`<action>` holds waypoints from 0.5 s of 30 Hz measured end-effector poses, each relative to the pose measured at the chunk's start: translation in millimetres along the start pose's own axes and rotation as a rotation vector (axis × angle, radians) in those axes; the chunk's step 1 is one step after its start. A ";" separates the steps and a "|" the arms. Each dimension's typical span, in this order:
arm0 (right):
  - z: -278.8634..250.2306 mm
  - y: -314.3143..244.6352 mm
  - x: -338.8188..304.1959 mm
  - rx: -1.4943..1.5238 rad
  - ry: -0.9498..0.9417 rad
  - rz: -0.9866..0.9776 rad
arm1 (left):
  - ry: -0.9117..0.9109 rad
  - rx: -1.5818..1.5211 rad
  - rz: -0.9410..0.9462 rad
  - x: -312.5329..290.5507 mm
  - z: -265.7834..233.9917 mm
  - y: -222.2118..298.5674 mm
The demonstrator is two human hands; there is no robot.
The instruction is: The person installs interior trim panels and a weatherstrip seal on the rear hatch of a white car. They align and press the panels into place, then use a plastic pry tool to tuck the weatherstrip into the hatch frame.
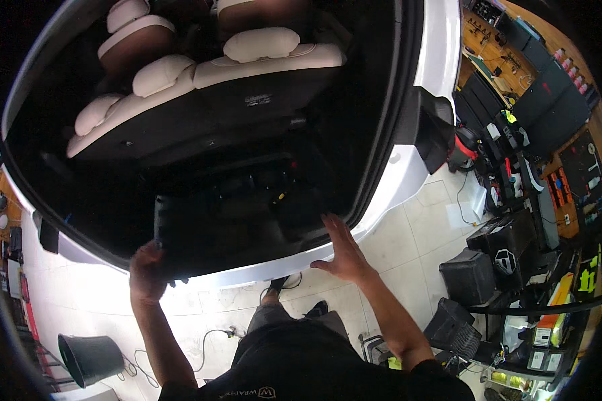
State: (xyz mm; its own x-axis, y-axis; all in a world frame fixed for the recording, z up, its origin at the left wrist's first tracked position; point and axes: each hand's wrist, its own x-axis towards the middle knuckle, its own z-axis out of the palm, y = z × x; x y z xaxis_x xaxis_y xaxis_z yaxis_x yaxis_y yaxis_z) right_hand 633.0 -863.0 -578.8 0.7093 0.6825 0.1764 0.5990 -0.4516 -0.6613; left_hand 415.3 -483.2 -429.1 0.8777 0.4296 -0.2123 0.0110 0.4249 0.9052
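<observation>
My left grip [147, 275] looks closed on the left edge of a dark panel [197, 244], which lies at the boot's mouth, just inside the white sill [261, 269]. My right grip [344, 255] is spread, thumb apart; contact is too dark to tell. I judge I'm handling the panel; the next move calls for even, two-sided support.

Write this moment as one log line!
left hand: grip unclear; right hand: thumb spread; both: at open car trunk; headrests: pale
</observation>
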 end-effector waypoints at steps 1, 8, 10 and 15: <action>-7.9 -8.9 -7.6 0.023 -0.024 -0.044 | 0.103 0.165 0.077 -21.0 3.9 5.5; -1.5 -38.3 -121.7 0.339 0.062 0.145 | 0.060 -0.215 0.128 -65.9 54.6 -0.1; 9.1 -34.0 -140.4 0.376 0.320 0.287 | -0.304 -0.203 0.115 -58.3 82.3 -3.3; -25.8 -25.1 -119.6 0.748 0.545 0.202 | -0.438 -0.023 0.356 -39.4 205.1 -8.8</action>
State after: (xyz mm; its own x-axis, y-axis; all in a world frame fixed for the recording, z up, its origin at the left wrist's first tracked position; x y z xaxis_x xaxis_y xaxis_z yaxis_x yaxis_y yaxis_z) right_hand 542.7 -948.1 -564.6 0.9628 0.1834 0.1985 0.1861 0.0828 -0.9790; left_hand 478.9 -667.2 -353.2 0.9424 0.1811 0.2813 -0.3279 0.3333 0.8840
